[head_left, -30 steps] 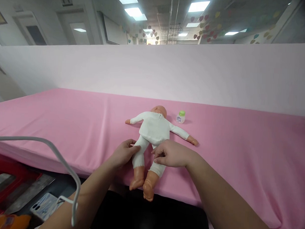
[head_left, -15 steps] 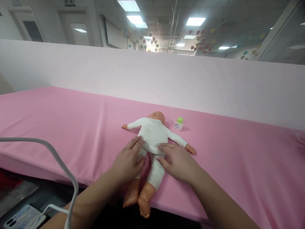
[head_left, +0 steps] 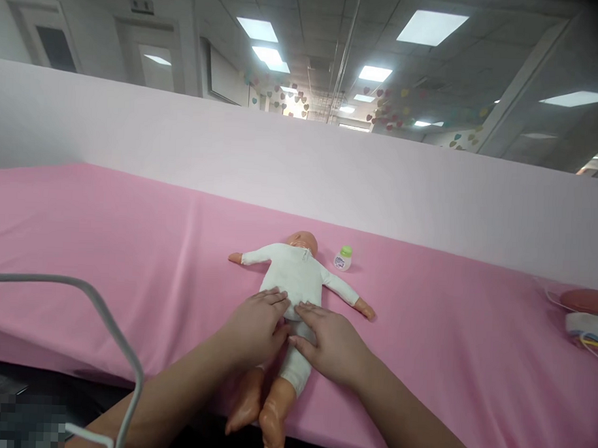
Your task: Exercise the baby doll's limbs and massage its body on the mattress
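White-clad doll lies face down — both hands, left and right, press flat, fingers spread, on its hips

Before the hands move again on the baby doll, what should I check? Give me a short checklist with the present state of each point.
1. Left hand rests on the plastic baby doll in white clothes: ok.
2. Right hand rests on the doll's hip: ok.
3. Doll fully on the pink sheet: not ok, feet hang over the edge.
4. Small green-capped bottle upright, apart from the doll: ok.
5. Hands gripping the cloth: cannot tell.
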`<state>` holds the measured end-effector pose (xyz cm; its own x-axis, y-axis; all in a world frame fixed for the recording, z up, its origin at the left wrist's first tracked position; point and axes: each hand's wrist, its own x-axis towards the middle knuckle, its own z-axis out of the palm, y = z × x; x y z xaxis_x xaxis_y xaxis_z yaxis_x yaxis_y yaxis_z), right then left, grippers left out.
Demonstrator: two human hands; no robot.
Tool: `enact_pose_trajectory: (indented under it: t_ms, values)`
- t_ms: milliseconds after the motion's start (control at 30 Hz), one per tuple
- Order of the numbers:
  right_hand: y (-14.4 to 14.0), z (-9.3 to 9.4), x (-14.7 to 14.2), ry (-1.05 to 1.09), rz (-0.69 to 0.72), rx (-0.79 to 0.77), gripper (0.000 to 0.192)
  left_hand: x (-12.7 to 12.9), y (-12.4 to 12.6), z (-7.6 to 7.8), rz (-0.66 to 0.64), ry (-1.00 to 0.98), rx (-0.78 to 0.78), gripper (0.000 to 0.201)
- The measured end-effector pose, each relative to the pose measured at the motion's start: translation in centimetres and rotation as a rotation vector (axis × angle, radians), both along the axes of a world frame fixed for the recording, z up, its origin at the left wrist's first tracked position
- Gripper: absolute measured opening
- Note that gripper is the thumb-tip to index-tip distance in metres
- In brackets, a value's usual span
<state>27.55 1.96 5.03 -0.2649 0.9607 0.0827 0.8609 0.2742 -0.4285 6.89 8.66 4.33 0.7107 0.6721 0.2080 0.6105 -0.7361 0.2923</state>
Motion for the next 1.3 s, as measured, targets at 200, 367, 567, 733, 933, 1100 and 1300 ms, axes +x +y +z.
enact_pose_trajectory:
  t_ms: [200,367,567,733,933,1100,1300]
  values:
    - [1.3,0.6,0.8,0.020,-0.068,0.030,0.081,0.7,2.6,0.4,-0.051,-0.029,0.007,0.062]
    - [2.2,-1.3,0.9,0.025,0.038,0.001,0.094,0.9,3.2,-1.7,-0.091,-0.042,-0.033,0.069]
    - [2.4,-2.1,1.4,0.076,0.030,0.044,0.093,0.4,3.5,-1.1,-0.086,-0.209,-0.144,0.062]
    - [3.5,-2.4,2.1,0.116,-0.030,0.099,0.096,1.8,4.9,0.5,-0.090,-0.161,-0.040,0.056]
    - [4.3,-3.2,2.2,0.130,-0.006,0.046,0.093,2.6,5.7,-1.0,-0.102,-0.159,-0.055,0.054]
    - [3.8,-2.6,2.6,0.155,0.030,0.060,0.083,1.8,4.7,-1.2,-0.072,-0.202,-0.127,0.055]
    - [4.1,-2.0,3.1,0.170,-0.004,0.120,0.082,2.2,4.7,1.4,-0.050,-0.160,-0.036,0.051]
